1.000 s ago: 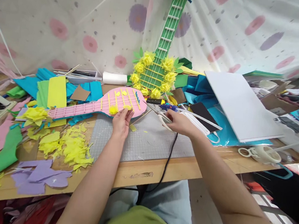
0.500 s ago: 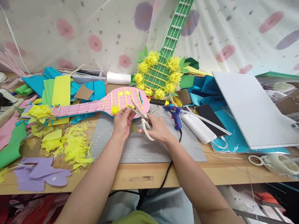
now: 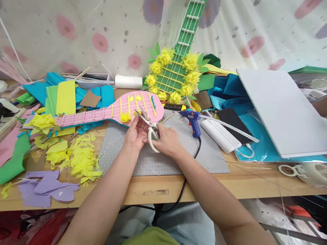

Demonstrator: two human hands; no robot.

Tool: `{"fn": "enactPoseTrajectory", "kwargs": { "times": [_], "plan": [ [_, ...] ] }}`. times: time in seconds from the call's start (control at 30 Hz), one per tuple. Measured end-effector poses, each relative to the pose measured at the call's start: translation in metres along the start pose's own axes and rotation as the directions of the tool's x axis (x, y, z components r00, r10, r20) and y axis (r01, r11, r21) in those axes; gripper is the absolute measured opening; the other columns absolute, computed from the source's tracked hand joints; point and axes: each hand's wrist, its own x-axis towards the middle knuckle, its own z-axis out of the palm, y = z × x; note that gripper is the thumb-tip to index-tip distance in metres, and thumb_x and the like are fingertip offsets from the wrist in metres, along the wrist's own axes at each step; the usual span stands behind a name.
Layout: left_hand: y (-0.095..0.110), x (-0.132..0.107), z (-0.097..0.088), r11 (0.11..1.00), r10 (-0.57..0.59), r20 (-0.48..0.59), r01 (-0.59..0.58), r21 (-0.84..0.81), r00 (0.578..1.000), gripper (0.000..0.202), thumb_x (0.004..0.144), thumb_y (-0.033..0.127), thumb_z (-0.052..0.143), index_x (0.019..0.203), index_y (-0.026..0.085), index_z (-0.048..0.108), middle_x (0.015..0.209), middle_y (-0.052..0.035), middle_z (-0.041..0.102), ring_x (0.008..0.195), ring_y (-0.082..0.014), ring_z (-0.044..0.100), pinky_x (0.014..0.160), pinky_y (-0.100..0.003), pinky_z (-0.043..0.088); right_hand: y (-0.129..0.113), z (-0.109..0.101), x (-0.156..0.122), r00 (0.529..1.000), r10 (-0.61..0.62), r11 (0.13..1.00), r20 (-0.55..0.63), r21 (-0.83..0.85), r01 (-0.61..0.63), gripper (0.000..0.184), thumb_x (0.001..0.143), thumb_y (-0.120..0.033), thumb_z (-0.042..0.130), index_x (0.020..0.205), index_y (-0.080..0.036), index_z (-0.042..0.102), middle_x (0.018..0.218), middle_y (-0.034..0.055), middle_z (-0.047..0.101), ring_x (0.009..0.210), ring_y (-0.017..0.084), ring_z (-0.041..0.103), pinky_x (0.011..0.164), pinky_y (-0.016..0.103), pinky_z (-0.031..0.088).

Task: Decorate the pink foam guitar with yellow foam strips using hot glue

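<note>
Scissors [image 3: 151, 125] are in my right hand [image 3: 166, 140]: fingers closed round the handle loops, blades spread apart. Long axis runs slantwise, loops low toward me and to the right, tips up, away and to the left. So the tips point at my left hand [image 3: 136, 133], and that's the relation to log.

Left hand is palm-up, fingertips raised, pinching a small yellow piece [image 3: 137, 112] as far as I can tell (blades cover part of it, so its full outline is lost). The piece lies beyond and left of my right grip, right by the blade ends. Left hand is nearer to it; right hand reaches it only through the scissors. Can't tell whether a blade touches it.

Pink guitar [image 3: 116, 109] lies just beyond my left fingertips, long axis crossing the bench: neck low to the left, rounded body up to the right. Its body sits right behind the blades. Both hands are over the cutting mat [image 3: 183, 155]. Glue gun [image 3: 193, 122] is to the right of my right hand, near but apart, cable trailing toward me.
</note>
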Motion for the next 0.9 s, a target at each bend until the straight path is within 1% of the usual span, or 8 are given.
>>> {"fn": "enactPoseTrajectory", "kwargs": {
  "times": [0.17,0.33,0.47,0.6,0.67,0.77,0.9],
  "plan": [
    [-0.002,0.0,-0.002,0.995,-0.087,-0.058,0.084,-0.044,0.995,0.019,0.087,0.024,0.054,0.076,0.018,0.068,0.078,-0.0014,0.072,0.088,-0.013,0.068,0.077,-0.022,0.054,-0.003,-0.003,-0.001,0.998,0.051,0.998,0.032,-0.036,-0.05,0.054,0.081,-0.063,0.044,0.107,-0.016,0.049,0.088,0.0109,0.068,0.083,0.025,0.063,0.075,0.032,0.038],
    [-0.005,-0.002,-0.001,0.995,-0.099,-0.101,0.098,-0.017,0.99,0.018,0.086,0.025,0.055,0.077,0.017,0.068,0.081,-0.0025,0.073,0.084,-0.0131,0.068,0.068,-0.019,0.054,-0.004,-0.005,-0.003,0.996,0.055,0.996,0.077,-0.075,-0.049,0.055,0.082,-0.064,0.041,0.108,-0.016,0.049,0.091,0.0125,0.069,0.084,0.027,0.064,0.073,0.033,0.039],
    [-0.004,-0.006,0.001,0.99,-0.142,-0.102,0.138,-0.038,0.985,0.02,0.087,0.027,0.054,0.077,0.016,0.068,0.078,-0.0029,0.073,0.078,-0.0132,0.068,0.063,-0.019,0.053,-0.005,-0.007,-0.005,0.992,0.06,0.992,0.107,-0.114,-0.048,0.055,0.083,-0.063,0.04,0.109,-0.016,0.049,0.094,0.0142,0.069,0.086,0.029,0.064,0.074,0.034,0.039],
    [-0.003,-0.009,0.004,0.98,-0.193,-0.08,0.188,-0.072,0.978,0.024,0.088,0.027,0.052,0.077,0.015,0.068,0.069,-0.0012,0.071,0.062,-0.0096,0.066,0.056,-0.017,0.051,-0.004,-0.006,-0.005,0.991,0.074,0.988,0.113,-0.145,-0.057,0.056,0.084,-0.063,0.038,0.109,-0.015,0.049,0.095,0.0143,0.069,0.087,0.029,0.065,0.073,0.033,0.04],
    [-0.003,-0.011,0.006,0.976,-0.203,-0.075,0.195,-0.098,0.976,0.024,0.089,0.027,0.051,0.076,0.014,0.068,0.067,-0.0005,0.071,0.057,-0.0081,0.064,0.054,-0.016,0.05,-0.004,-0.005,-0.005,0.991,0.072,0.987,0.115,-0.149,-0.054,0.058,0.084,-0.065,0.036,0.109,-0.015,0.049,0.094,0.0138,0.069,0.086,0.029,0.065,0.072,0.033,0.04],
    [-0.003,-0.013,0.008,0.971,-0.211,-0.093,0.198,-0.138,0.973,0.025,0.089,0.025,0.05,0.075,0.013,0.066,0.066,-0.0005,0.07,0.055,-0.0075,0.064,0.054,-0.015,0.05,-0.004,-0.004,-0.005,0.991,0.068,0.988,0.115,-0.148,-0.051,0.061,0.084,-0.068,0.032,0.109,-0.014,0.049,0.092,0.0126,0.07,0.083,0.028,0.066,0.069,0.032,0.04],
    [-0.002,-0.015,0.01,0.966,-0.223,-0.092,0.207,-0.156,0.97,0.025,0.09,0.025,0.049,0.077,0.013,0.065,0.064,-0.0006,0.07,0.053,-0.008,0.064,0.049,-0.014,0.048,-0.003,-0.003,-0.006,0.992,0.06,0.989,0.107,-0.143,-0.044,0.062,0.085,-0.068,0.029,0.109,-0.014,0.048,0.09,0.0122,0.07,0.081,0.026,0.066,0.066,0.031,0.039]
  ]
}}
